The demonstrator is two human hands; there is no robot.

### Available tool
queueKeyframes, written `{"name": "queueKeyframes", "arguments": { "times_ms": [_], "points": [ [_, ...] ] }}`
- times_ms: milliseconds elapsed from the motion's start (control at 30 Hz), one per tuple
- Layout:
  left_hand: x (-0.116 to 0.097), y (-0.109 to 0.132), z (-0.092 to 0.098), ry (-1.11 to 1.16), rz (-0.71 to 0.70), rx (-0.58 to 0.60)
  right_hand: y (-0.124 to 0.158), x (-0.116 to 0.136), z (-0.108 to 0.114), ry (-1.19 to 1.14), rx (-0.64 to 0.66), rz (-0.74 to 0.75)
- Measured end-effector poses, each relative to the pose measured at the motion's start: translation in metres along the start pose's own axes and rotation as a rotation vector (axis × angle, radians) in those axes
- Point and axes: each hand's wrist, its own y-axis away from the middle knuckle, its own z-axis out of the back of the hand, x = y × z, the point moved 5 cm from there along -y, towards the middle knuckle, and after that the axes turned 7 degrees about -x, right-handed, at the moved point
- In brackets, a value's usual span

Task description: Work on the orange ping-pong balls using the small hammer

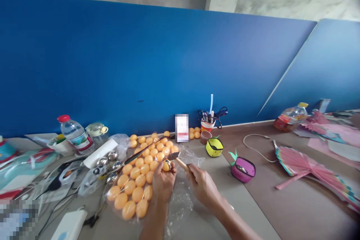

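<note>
Left hand (164, 183) cupped palm up, fingers curled round a small shiny ball (167, 165), golden with dark marks. Right hand (203, 184) closed round the wooden handle of a small tool (183, 164); its dark flat head is right at the ball, can't tell if touching. Ball is mid-scene above the counter (270, 204), at the right side of a big batch of orange balls (137, 194) under clear plastic (180, 206). Dark thin strip (144, 152) lies across the batch.

Left of the batch: several silver balls (113, 155), a white box (100, 153), a bottle with a red cap (76, 135), a jar (97, 132) with a pale yellow lid, tangled cables. Near left, a white slab-shaped device (69, 225).

Far side, middle: a blurred-out white card or screen (182, 125) upright, a cup (207, 124) with scissors and pens to its right, small round tub (206, 137) just beside the cup. Right of the hands, a yellow basket (214, 147), then a purple basket (243, 170) with something shiny inside. Further right, white cable (254, 149), pink fan (309, 168), bottle with a yellow cap (291, 116). Blue partition (157, 63) behind everything.
</note>
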Motion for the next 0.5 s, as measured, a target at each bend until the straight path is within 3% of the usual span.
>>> {"name": "queueKeyframes", "arguments": {
  "times_ms": [133,300,500],
  "points": [
    [0.0026,0.0022,-0.0033,0.125,0.125,-0.024,0.0013,-0.0005,-0.0032,0.024,0.045,-0.017],
    [0.0060,-0.0035,0.0026,0.143,0.113,-0.079,0.0013,0.0006,-0.0024,0.003,0.003,0.000],
    [0.0095,-0.0044,0.0048,0.108,0.119,-0.045,0.0003,0.0003,0.0004,-0.002,0.018,-0.019]
  ]
}}
